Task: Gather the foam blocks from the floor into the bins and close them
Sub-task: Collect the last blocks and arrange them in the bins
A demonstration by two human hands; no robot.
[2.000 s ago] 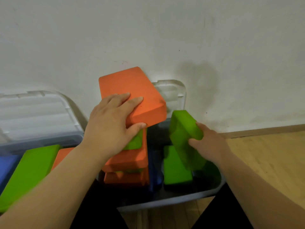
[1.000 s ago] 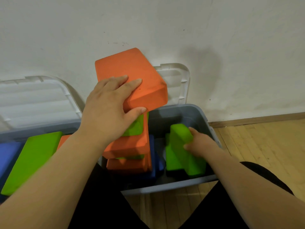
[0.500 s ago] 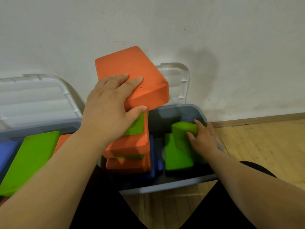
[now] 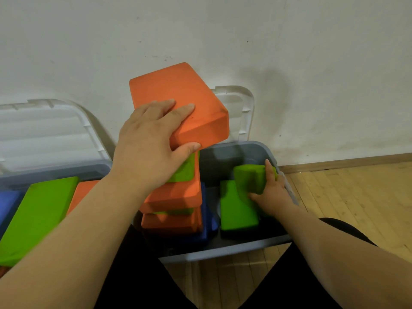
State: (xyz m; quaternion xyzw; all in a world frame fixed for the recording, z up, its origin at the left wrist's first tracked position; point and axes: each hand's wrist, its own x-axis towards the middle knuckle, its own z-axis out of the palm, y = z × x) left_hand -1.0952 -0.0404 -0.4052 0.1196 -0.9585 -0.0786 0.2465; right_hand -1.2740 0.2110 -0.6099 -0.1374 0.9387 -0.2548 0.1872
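The left grip (image 4: 147,157) stayed clamped on the orange block (image 4: 178,94), fingers on top and thumb beneath, holding it tilted above the stack of orange blocks (image 4: 174,197) in the grey bin (image 4: 223,250). The right grip (image 4: 270,192) was still curled round the green block (image 4: 248,178). Since half a second before, that block had shifted right, close to the bin's right wall and partly over the flat green block (image 4: 236,215) lying inside.

The right bin (image 4: 225,250) sits on the floor (image 4: 347,197) beside the left bin (image 4: 55,172), both before the wall (image 4: 312,63). In it, a block stack (image 4: 174,197) stands left of a flat-lying block (image 4: 236,210).
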